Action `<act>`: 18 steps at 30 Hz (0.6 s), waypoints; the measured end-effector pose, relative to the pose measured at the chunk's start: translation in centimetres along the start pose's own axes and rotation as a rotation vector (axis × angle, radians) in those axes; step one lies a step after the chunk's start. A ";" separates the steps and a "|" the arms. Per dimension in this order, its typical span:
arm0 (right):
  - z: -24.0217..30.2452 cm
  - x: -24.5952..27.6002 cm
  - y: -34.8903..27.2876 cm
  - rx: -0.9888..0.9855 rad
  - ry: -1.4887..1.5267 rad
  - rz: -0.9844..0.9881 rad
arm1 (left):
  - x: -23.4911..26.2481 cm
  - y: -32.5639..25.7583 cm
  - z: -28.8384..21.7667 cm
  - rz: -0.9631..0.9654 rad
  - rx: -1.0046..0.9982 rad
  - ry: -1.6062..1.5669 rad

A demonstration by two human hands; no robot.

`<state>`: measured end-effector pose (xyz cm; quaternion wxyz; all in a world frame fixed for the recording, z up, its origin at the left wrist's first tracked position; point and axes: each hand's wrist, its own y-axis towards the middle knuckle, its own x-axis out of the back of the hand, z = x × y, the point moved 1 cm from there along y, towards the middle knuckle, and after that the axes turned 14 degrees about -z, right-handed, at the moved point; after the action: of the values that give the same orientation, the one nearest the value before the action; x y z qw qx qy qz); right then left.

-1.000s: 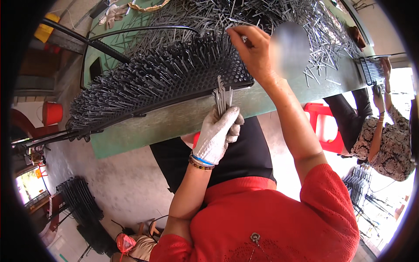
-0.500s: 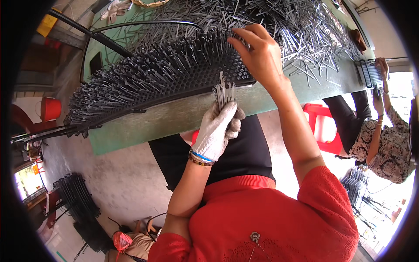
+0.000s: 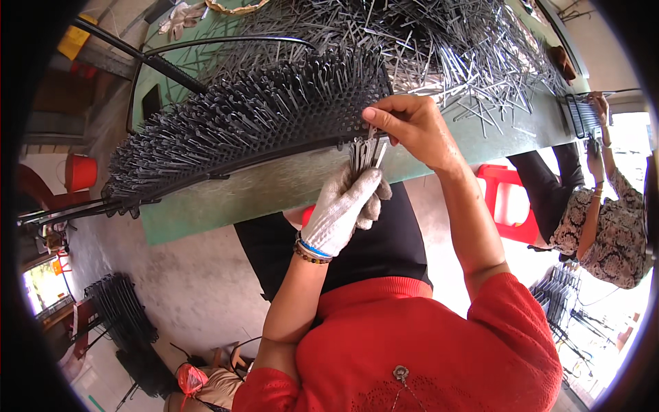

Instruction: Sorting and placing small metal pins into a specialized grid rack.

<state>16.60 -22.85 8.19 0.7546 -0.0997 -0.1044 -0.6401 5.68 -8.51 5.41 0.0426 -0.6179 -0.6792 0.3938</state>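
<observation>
**Two hands at the pin-filled rack on the green worktop**

The landmark is the black perforated rack (image 3: 274, 117), a long curved panel bristling with dark metal pins, lying across the green worktop (image 3: 226, 199). Left of the rack, the worktop's edge drops to a bare concrete floor, with a red bucket (image 3: 80, 172) beyond that edge and a stack of dark frames (image 3: 120, 319) lower down. Below the rack, a strip of bare worktop runs along its near edge.

Just under the rack's right end, the left hand (image 3: 341, 209), in a white knit glove with beaded bracelets at the wrist, is closed around a bundle of grey metal pins (image 3: 362, 152) held upright, forearm rising from the lower edge. Touching the rack's right corner, the bare right hand (image 3: 412, 127) pinches a single pin between thumb and forefinger at the top of the bundle, its wrist bent and its arm sleeved in red.

Right of the rack, a loose heap of pins (image 3: 467, 48) covers the worktop. Further right stands a red plastic stool (image 3: 508, 202), and another person in a patterned top (image 3: 611, 226) works at a second small rack (image 3: 582, 113).
</observation>
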 end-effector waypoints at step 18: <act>-0.3 0.8 -2.4 -0.120 0.124 0.065 | 0.0 -0.3 0.3 0.038 0.007 0.048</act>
<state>14.37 -24.07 8.19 0.7726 -0.1081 -0.0155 -0.6255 5.24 -8.59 5.40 0.0534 -0.6399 -0.6646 0.3820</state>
